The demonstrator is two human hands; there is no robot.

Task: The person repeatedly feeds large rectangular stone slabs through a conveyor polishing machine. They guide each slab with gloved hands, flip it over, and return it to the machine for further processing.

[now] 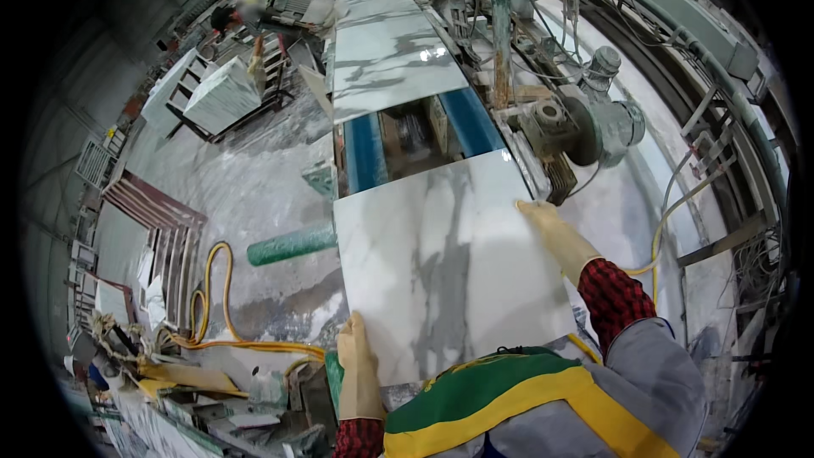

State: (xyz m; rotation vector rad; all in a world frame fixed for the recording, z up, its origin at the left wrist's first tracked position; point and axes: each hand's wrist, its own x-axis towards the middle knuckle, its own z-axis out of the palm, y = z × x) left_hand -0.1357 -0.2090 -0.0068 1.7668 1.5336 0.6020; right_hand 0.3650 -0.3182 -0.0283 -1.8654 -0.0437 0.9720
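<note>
A large white marble-look tile with grey veins (449, 276) lies in front of me, its far edge resting on the blue conveyor belts (469, 121). My left hand (359, 360), in a cream glove, grips the tile's left edge close to the near corner. Farther along, at the right edge near the far corner, my right hand (555, 233) holds on in a matching glove. The fingers of both hands are partly hidden at the edges. Beyond a gap, another veined tile (394, 55) lies flat on the line.
A motor with a round housing (593, 123) stands right of the belts. On the left are a green roller (292, 243), a yellow hose (222, 288) and slatted pallets (165, 246). Farther back, another person (254, 21) is beside white stacked tiles (222, 95).
</note>
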